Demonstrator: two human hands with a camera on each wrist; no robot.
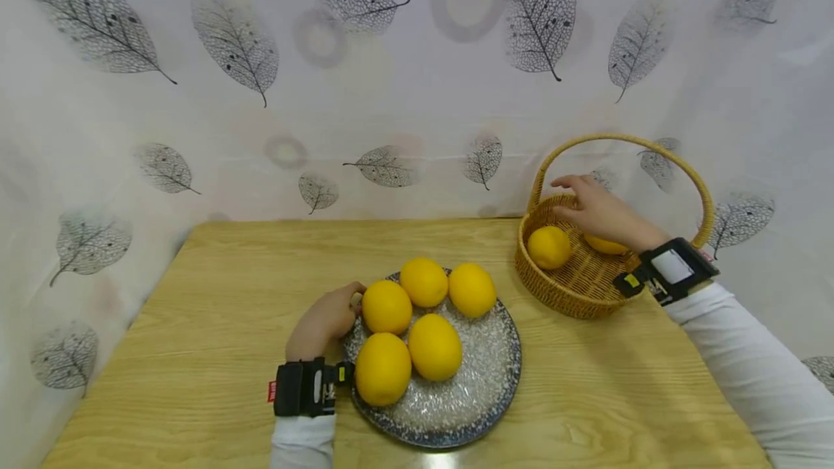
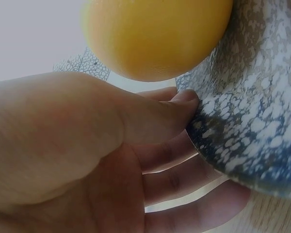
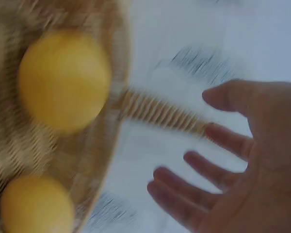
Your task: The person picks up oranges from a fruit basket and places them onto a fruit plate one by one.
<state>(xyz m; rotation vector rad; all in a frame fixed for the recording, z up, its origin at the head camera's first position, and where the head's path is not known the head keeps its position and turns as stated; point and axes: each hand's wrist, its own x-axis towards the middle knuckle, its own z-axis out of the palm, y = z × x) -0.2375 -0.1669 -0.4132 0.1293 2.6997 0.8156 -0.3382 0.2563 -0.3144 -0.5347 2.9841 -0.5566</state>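
My left hand [image 1: 323,323] grips the left rim of a round speckled plate [image 1: 478,371], thumb [image 2: 169,114] over the edge and fingers below it. Several yellow-orange oranges [image 1: 435,347] sit on the plate, mostly on its left and far side; one orange [image 2: 157,36] is just above my thumb in the left wrist view. Over the wicker basket [image 1: 554,294] at the right, my right hand [image 1: 602,214] holds nothing, its fingers spread and loosely bent. Inside the basket lie an orange [image 1: 549,247] at the left and another orange [image 3: 37,204], partly hidden by my hand in the head view.
A tall arched handle [image 1: 612,137] rises over the basket, with my right forearm reaching in from the right. The wooden table [image 1: 215,324] meets a leaf-patterned curtain [image 1: 404,93] at the back. Wrist straps with small cameras sit on both arms.
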